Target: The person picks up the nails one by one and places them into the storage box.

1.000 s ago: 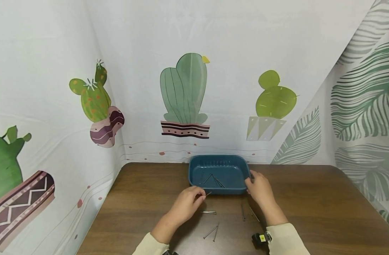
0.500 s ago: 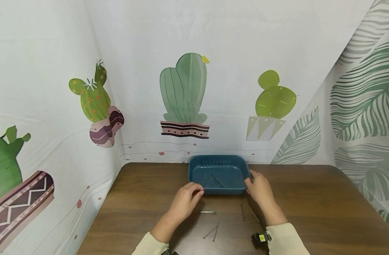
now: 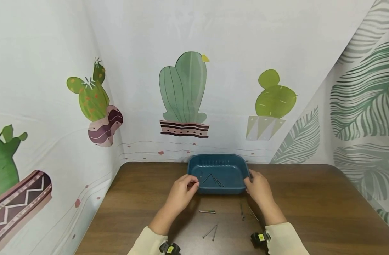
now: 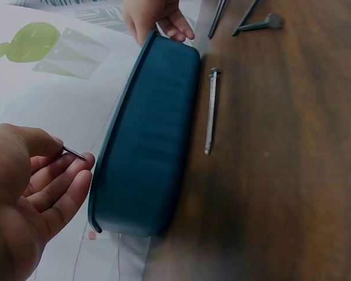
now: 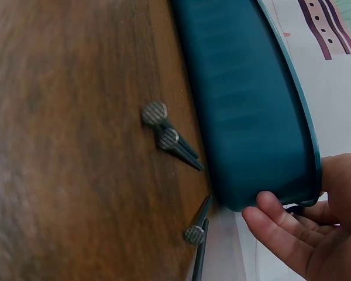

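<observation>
My left hand (image 3: pixel 181 193) is at the near left corner of a blue-green rectangular tray (image 3: pixel 221 190). In the left wrist view, thumb and forefinger pinch a thin nail (image 4: pixel 74 153) just outside the tray's rim, with the other fingers loosely bent. My right hand (image 3: pixel 259 187) holds the tray's right end, thumb at the rim and fingers against the outer wall, as the right wrist view shows. Several dark nails (image 3: pixel 216 180) lie inside the tray toward its near left part.
On the brown wooden table (image 3: pixel 134 205), a pair of nails (image 3: pixel 207 211) lies crosswise before the tray. Another crossed pair (image 3: pixel 210 231) is nearer the front edge, and more nails (image 3: pixel 242 211) lie by the right forearm. A white cactus-print cloth (image 3: pixel 143 148) hangs right behind the table.
My left hand has shifted left and slightly away, up to the tray's near left corner, with its nail turning out of the head view. The right hand and tray stay put.
</observation>
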The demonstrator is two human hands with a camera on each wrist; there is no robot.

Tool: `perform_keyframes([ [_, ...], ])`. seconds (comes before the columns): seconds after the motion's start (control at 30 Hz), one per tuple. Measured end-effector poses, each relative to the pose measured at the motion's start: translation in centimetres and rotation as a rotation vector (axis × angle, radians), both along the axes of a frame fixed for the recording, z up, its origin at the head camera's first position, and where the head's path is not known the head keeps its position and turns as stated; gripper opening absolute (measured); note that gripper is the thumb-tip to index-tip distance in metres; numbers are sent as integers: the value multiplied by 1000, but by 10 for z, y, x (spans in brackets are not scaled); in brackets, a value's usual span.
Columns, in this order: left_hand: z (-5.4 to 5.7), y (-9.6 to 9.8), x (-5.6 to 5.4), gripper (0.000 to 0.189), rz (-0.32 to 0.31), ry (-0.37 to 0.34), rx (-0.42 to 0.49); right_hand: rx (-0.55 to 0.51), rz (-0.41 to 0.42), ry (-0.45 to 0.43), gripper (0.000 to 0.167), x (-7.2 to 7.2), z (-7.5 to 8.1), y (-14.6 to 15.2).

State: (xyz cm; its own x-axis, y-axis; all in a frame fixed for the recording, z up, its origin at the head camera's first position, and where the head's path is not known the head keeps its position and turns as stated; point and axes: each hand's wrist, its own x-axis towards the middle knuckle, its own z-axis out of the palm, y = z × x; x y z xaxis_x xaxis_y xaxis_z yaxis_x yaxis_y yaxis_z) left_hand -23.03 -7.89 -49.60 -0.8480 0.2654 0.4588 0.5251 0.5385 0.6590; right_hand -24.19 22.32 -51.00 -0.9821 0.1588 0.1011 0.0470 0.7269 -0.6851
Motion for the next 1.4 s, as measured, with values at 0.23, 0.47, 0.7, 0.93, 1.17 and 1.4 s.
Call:
perform_keyframes([
  [0.23, 7, 5, -11, 6, 8, -10, 37, 1, -3, 7, 52, -1, 0, 0],
  [0.47, 14, 11, -18, 4, 30, -53, 64, 1, 5, 4, 52, -1, -1, 0],
  [0.7, 17, 17, -29, 4, 54, -22, 70, -12, 2, -3, 52, 1, 1, 0],
  [0.93, 19, 21, -39, 6, 69, -10, 67, -12, -4, -5, 52, 1, 1, 0],
  [1.17, 21, 26, -43, 8, 88, -33, 69, -15, -1, 3, 52, 0, 1, 0],
  [1.4, 20, 32, -50, 7, 103, -42, 60, -12, 1, 3, 52, 1, 1, 1],
])
